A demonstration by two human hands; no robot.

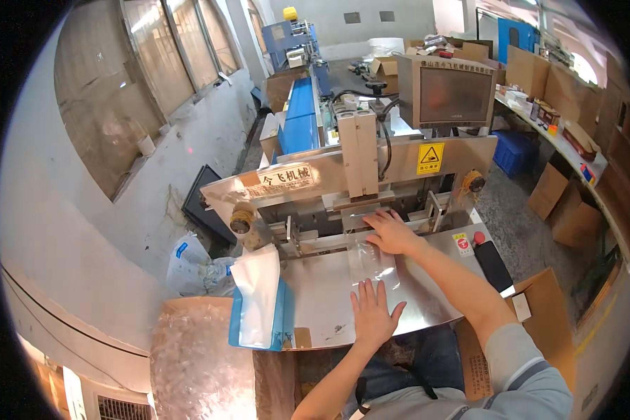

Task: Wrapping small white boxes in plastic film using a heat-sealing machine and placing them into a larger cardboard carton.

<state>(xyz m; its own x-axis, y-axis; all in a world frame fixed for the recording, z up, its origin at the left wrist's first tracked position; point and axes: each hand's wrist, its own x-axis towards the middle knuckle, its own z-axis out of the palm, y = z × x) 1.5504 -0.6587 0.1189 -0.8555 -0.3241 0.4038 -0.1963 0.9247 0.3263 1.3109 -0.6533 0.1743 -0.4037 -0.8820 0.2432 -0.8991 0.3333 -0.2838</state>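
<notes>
A clear plastic bag (373,262) lies flat on the steel feed table (315,294) of a packing machine (343,182). My left hand (372,313) presses flat on the bag's near end, fingers spread. My right hand (390,232) rests palm down on the bag's far end, right at the machine's intake slot. Neither hand grips anything.
A blue tissue box (260,308) with white tissue sticking out stands at the table's left edge. A bundle of clear bags (199,360) lies lower left. A red button (479,237) and a black panel sit to the right. Cardboard boxes (574,210) stand on the floor at right.
</notes>
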